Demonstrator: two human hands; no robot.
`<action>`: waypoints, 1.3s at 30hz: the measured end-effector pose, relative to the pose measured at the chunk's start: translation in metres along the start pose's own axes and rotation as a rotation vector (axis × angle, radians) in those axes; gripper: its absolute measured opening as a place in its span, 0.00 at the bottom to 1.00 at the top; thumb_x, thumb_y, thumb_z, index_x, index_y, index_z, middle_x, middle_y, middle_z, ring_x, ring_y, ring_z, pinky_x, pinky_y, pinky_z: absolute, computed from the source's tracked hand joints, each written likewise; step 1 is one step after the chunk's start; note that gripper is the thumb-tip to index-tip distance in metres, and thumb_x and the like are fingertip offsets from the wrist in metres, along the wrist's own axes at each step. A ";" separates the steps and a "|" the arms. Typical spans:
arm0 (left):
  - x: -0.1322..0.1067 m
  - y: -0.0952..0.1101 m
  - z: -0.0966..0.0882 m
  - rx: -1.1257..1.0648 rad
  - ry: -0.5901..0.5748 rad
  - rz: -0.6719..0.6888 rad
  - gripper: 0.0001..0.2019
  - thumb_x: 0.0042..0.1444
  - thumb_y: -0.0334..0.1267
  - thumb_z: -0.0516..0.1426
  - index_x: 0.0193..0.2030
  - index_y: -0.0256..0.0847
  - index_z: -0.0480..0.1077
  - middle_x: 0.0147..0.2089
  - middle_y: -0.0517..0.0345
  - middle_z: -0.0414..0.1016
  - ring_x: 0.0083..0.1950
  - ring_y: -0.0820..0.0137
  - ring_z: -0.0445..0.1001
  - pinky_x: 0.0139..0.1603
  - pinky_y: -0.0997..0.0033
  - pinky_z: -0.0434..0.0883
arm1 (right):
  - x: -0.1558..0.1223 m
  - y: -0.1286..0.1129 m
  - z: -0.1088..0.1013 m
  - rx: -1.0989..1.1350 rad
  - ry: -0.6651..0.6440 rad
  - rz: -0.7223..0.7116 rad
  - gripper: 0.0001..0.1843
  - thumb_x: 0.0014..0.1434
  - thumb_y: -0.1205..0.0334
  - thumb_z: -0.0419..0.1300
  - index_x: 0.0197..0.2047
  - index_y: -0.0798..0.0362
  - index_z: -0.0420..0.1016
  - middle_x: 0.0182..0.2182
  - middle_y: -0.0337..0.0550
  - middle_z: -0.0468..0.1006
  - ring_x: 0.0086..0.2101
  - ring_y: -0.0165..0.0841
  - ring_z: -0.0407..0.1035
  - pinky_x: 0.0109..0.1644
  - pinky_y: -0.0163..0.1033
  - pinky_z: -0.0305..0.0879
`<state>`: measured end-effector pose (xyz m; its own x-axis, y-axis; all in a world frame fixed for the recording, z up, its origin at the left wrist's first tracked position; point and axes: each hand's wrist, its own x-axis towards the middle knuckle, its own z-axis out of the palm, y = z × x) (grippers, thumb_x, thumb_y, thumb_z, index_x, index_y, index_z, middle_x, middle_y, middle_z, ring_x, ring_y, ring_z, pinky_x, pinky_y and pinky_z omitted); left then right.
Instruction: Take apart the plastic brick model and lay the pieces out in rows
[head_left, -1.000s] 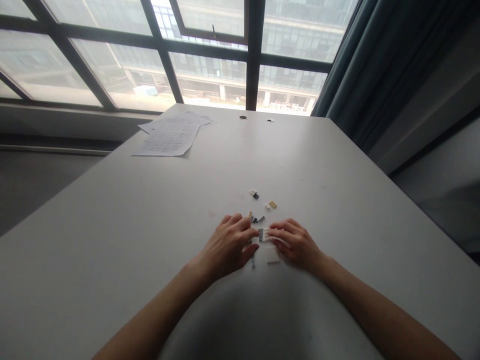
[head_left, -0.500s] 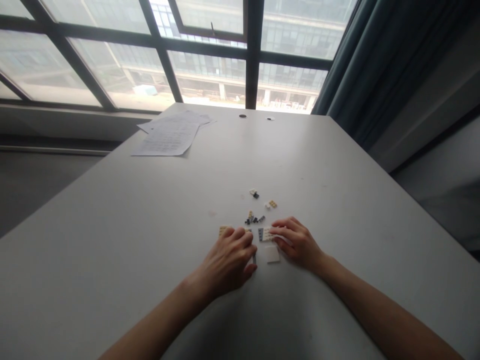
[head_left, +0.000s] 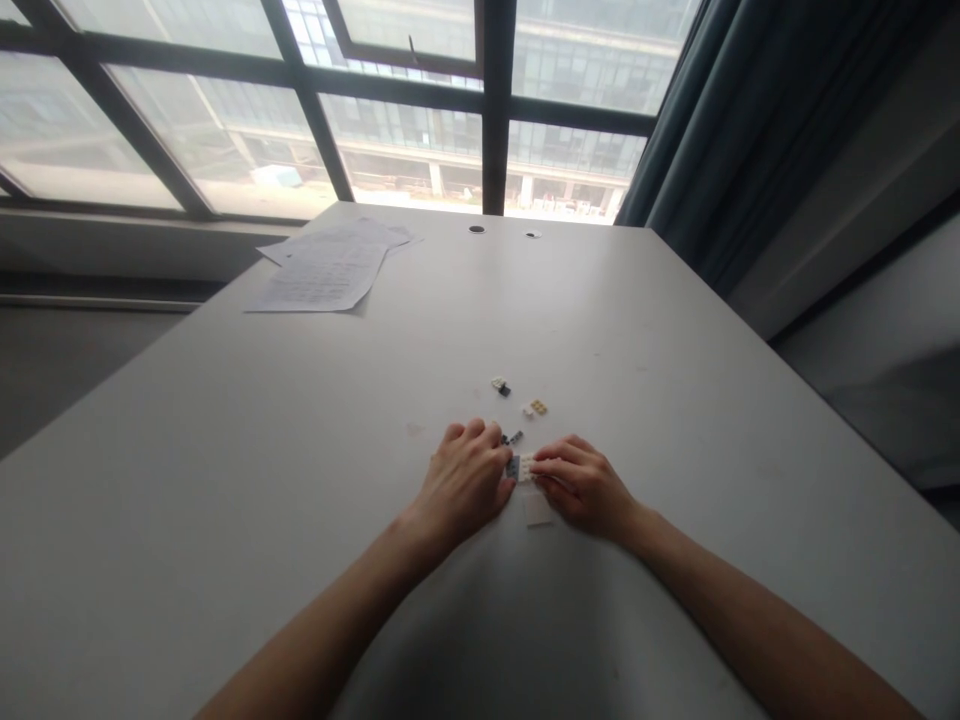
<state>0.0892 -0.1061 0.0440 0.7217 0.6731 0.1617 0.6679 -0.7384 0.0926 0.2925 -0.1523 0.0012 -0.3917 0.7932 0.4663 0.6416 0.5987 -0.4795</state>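
Observation:
Small toy building pieces lie on the white table in front of me. My right hand (head_left: 589,487) pinches a white studded plate (head_left: 526,466) at its right side. A grey studded plate (head_left: 514,467) adjoins it on the left; I cannot tell whether the two are joined. The curled thumb and index finger of my left hand (head_left: 466,482) close on the left end of the grey plate. Whatever lies under that palm is hidden. A smooth white tile (head_left: 538,510) sits just below, nearer to me, touched by neither hand.
Dark grey small pieces (head_left: 514,438) lie just beyond my fingers, partly covered by the left hand. Farther off are a tan studded plate (head_left: 538,407) and a white-and-dark cluster (head_left: 501,386). Printed papers (head_left: 319,275) rest at the far left, by the window.
My left hand has moved up and over to the grey plate's left end, covering the tan plate and several dark pieces. My right hand keeps its pinch. The view has shifted slightly.

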 end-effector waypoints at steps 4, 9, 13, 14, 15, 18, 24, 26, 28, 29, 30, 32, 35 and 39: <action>0.000 0.000 -0.003 -0.015 -0.022 -0.005 0.05 0.53 0.38 0.59 0.34 0.41 0.74 0.39 0.52 0.72 0.44 0.60 0.67 0.43 0.60 0.61 | 0.000 0.001 0.001 -0.013 -0.031 -0.010 0.09 0.61 0.65 0.56 0.42 0.50 0.76 0.40 0.45 0.79 0.41 0.37 0.68 0.48 0.46 0.66; 0.002 -0.001 -0.005 -0.007 -0.054 -0.019 0.05 0.53 0.38 0.59 0.35 0.42 0.74 0.39 0.53 0.72 0.44 0.61 0.67 0.43 0.60 0.61 | -0.001 0.003 0.002 -0.020 -0.027 -0.022 0.09 0.61 0.65 0.57 0.43 0.50 0.76 0.40 0.45 0.79 0.41 0.37 0.68 0.48 0.46 0.66; 0.002 0.000 -0.004 0.000 -0.064 -0.017 0.05 0.54 0.39 0.58 0.34 0.41 0.74 0.40 0.52 0.72 0.44 0.60 0.67 0.43 0.59 0.61 | -0.001 0.003 0.002 -0.033 -0.038 -0.020 0.09 0.61 0.65 0.57 0.43 0.50 0.76 0.41 0.44 0.78 0.41 0.37 0.67 0.48 0.46 0.66; 0.002 0.000 -0.003 0.001 -0.064 -0.018 0.05 0.54 0.39 0.58 0.34 0.41 0.74 0.40 0.52 0.72 0.44 0.60 0.67 0.43 0.59 0.61 | -0.001 0.003 0.002 -0.036 -0.040 -0.020 0.09 0.61 0.65 0.57 0.43 0.50 0.76 0.41 0.44 0.78 0.41 0.37 0.67 0.48 0.46 0.66; 0.001 0.000 -0.003 0.000 -0.063 -0.017 0.05 0.54 0.39 0.58 0.34 0.41 0.74 0.40 0.52 0.72 0.44 0.60 0.67 0.44 0.59 0.61 | -0.001 0.002 0.002 -0.038 -0.040 -0.021 0.09 0.61 0.65 0.57 0.43 0.50 0.76 0.41 0.44 0.78 0.41 0.37 0.67 0.48 0.46 0.66; 0.001 -0.001 -0.002 -0.007 -0.053 -0.017 0.05 0.54 0.39 0.59 0.34 0.42 0.74 0.40 0.53 0.73 0.44 0.60 0.67 0.44 0.59 0.62 | 0.000 0.002 0.002 -0.043 -0.042 -0.021 0.08 0.62 0.64 0.56 0.43 0.50 0.76 0.41 0.44 0.78 0.41 0.37 0.67 0.48 0.46 0.66; 0.001 -0.002 0.004 -0.018 -0.038 -0.008 0.05 0.53 0.39 0.60 0.35 0.42 0.74 0.39 0.53 0.73 0.44 0.61 0.68 0.44 0.60 0.62 | 0.000 0.001 0.001 -0.050 -0.053 -0.025 0.09 0.61 0.65 0.56 0.43 0.50 0.76 0.41 0.45 0.78 0.42 0.37 0.68 0.49 0.46 0.66; 0.001 -0.001 0.001 -0.016 -0.013 -0.003 0.07 0.53 0.40 0.61 0.38 0.42 0.74 0.39 0.53 0.73 0.44 0.61 0.68 0.44 0.60 0.62 | -0.001 0.001 0.001 -0.039 -0.034 -0.022 0.10 0.61 0.65 0.56 0.44 0.50 0.76 0.41 0.45 0.79 0.42 0.37 0.68 0.48 0.46 0.66; -0.001 -0.003 -0.010 -0.016 0.069 -0.004 0.12 0.53 0.42 0.62 0.44 0.43 0.74 0.39 0.53 0.73 0.44 0.61 0.68 0.44 0.60 0.63 | -0.001 0.000 -0.001 -0.014 0.024 -0.002 0.10 0.61 0.66 0.56 0.45 0.50 0.76 0.41 0.45 0.78 0.41 0.37 0.68 0.48 0.45 0.67; -0.002 -0.005 -0.019 -0.019 0.140 -0.012 0.14 0.54 0.43 0.61 0.46 0.43 0.73 0.40 0.53 0.73 0.44 0.61 0.68 0.44 0.60 0.63 | -0.001 0.001 -0.001 0.001 0.065 0.017 0.11 0.61 0.67 0.56 0.45 0.50 0.76 0.41 0.45 0.78 0.41 0.36 0.68 0.48 0.45 0.67; -0.003 -0.008 -0.028 -0.027 0.229 -0.025 0.15 0.55 0.44 0.61 0.47 0.43 0.72 0.40 0.53 0.73 0.43 0.61 0.68 0.45 0.60 0.63 | -0.001 0.001 -0.002 0.016 0.110 0.041 0.10 0.61 0.67 0.56 0.44 0.50 0.76 0.40 0.45 0.78 0.41 0.36 0.69 0.48 0.44 0.67; -0.008 -0.018 -0.047 -0.058 0.431 -0.071 0.15 0.57 0.45 0.59 0.48 0.42 0.72 0.39 0.54 0.73 0.42 0.62 0.69 0.45 0.61 0.64 | -0.001 0.002 -0.003 0.046 0.182 0.088 0.10 0.61 0.68 0.56 0.43 0.50 0.76 0.40 0.45 0.78 0.41 0.35 0.69 0.47 0.43 0.68; -0.021 -0.038 -0.058 -0.121 0.586 -0.123 0.10 0.58 0.43 0.58 0.43 0.41 0.73 0.35 0.57 0.72 0.38 0.66 0.70 0.44 0.63 0.66 | -0.001 0.003 -0.004 0.074 0.212 0.124 0.09 0.60 0.68 0.57 0.41 0.50 0.76 0.39 0.44 0.78 0.40 0.35 0.70 0.46 0.42 0.69; -0.040 -0.068 -0.031 -0.098 0.583 -0.167 0.07 0.58 0.41 0.58 0.40 0.42 0.74 0.34 0.58 0.73 0.37 0.66 0.70 0.44 0.64 0.67 | 0.000 0.004 -0.004 0.083 0.193 0.127 0.09 0.60 0.68 0.57 0.41 0.49 0.76 0.39 0.44 0.78 0.40 0.35 0.70 0.46 0.42 0.68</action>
<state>0.0095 -0.0840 0.0614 0.3719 0.6676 0.6450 0.7237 -0.6437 0.2489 0.2971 -0.1506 0.0021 -0.1728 0.8314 0.5282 0.6184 0.5089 -0.5988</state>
